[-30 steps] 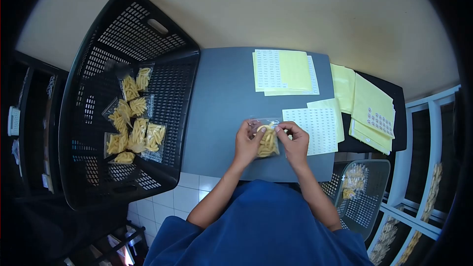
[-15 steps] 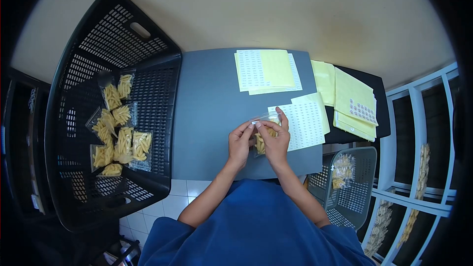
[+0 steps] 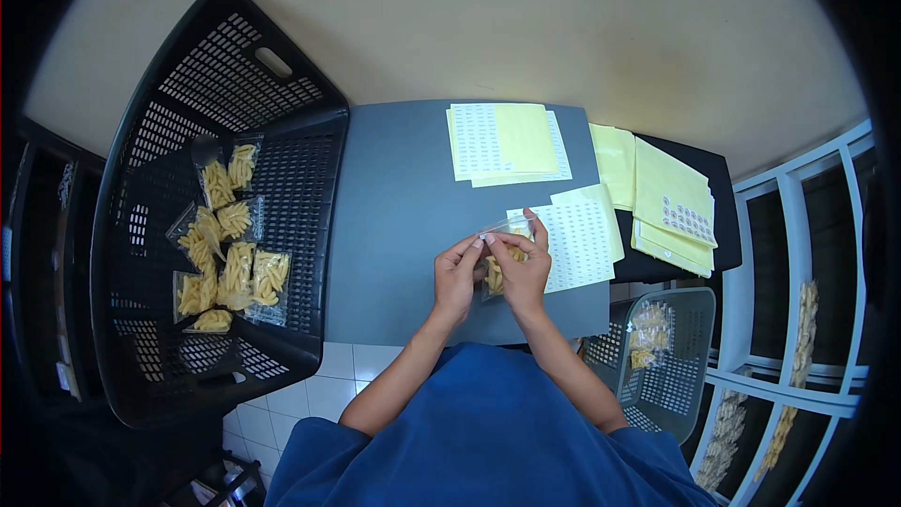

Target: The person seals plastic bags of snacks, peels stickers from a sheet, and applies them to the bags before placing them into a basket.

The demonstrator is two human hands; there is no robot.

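While hands [image 3: 454, 286] [image 3: 525, 282] pinch the bag edge [image 3: 511, 223], sheets [image 3: 579, 246] adjoin.

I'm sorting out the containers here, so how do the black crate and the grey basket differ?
The black crate looks larger than the grey basket. The crate is left of the table; the basket is at its right, partly below its top. The crate shows more clear packets than the basket does. Both have slotted walls and hold packets of pale yellow pieces.

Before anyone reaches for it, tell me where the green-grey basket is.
In the head view, the green-grey basket is at the right, just below the black surface.
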